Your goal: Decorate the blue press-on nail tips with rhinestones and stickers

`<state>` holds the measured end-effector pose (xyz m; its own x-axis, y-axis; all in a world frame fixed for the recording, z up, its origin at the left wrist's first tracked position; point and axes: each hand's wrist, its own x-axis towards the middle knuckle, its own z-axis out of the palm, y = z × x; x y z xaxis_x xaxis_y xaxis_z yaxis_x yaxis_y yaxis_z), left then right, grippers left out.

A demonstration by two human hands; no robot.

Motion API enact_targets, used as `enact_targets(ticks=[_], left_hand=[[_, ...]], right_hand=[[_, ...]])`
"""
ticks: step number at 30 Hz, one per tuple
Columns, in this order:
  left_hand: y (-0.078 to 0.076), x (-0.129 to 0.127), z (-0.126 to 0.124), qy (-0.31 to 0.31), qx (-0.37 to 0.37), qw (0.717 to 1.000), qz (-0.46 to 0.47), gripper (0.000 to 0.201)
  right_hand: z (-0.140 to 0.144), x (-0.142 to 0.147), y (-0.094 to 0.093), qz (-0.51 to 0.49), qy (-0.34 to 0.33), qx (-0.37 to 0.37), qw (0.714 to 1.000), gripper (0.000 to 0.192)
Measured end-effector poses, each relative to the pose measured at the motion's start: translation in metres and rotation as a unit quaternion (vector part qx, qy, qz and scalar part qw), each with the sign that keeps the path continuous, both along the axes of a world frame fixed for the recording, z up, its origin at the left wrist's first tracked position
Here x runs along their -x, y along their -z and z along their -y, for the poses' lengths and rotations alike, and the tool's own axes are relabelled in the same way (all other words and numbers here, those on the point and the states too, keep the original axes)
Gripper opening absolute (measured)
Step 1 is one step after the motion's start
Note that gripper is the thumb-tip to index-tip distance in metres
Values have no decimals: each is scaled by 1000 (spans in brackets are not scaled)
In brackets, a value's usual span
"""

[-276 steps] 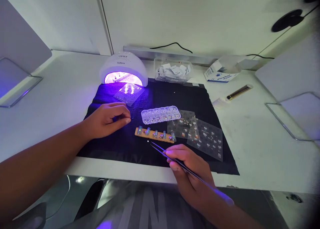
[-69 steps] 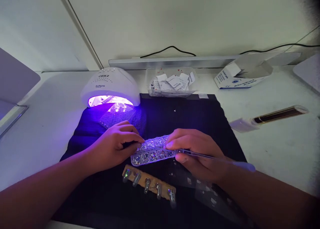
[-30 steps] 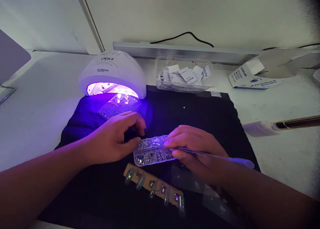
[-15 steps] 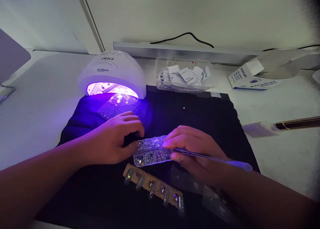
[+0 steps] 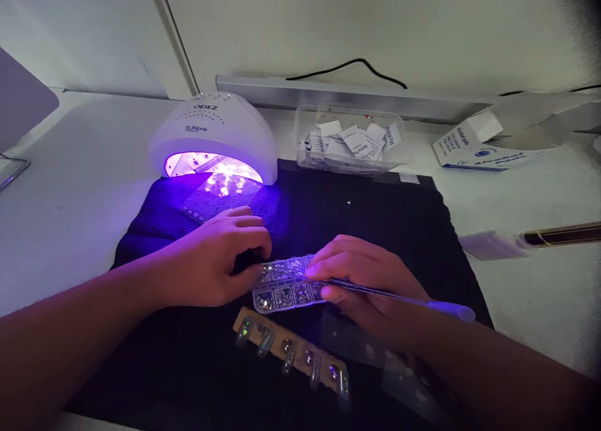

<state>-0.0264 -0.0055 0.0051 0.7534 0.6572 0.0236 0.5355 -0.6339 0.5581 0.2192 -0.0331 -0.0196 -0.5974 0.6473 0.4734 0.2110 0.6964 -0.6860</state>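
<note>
A clear compartment case of rhinestones (image 5: 283,297) lies on the black cloth (image 5: 375,208). My left hand (image 5: 225,259) has its fingers curled at the case's left end, with the thumb against its edge. Over the right end of the case, my right hand (image 5: 370,277) pinches a thin pen-like tool (image 5: 399,295) with a pale, rounded end. The tool's working tip is hidden at my fingers. Just in front of the case is a tan strip (image 5: 277,345) carrying several glossy press-on nails (image 5: 289,358), some with gems on them.
A white nail lamp (image 5: 213,127) glows purple at the back left, a clear sheet (image 5: 220,199) at its mouth. Behind the cloth stands a plastic tub (image 5: 350,161) of alcohol pad packets. An alcohol pad box (image 5: 483,149) and a bundle of dark sticks (image 5: 563,233) are at right.
The whole view has shifted very slightly. Both hands keep the same hold, and the case and nails stay where they were.
</note>
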Motion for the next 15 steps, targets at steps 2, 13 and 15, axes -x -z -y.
enact_targets(ticks=[2, 13, 15], left_hand=[[-1, 0, 0, 2, 2, 1000, -1, 9], [1, 1, -1, 9, 6, 1000, 2, 9], [1, 2, -1, 10, 7, 1000, 2, 10]], right_hand=[[0, 0, -1, 0, 7, 5, 1000, 16], [0, -1, -2, -1, -6, 9, 1000, 16], [-1, -1, -1, -3, -8, 6, 1000, 15]])
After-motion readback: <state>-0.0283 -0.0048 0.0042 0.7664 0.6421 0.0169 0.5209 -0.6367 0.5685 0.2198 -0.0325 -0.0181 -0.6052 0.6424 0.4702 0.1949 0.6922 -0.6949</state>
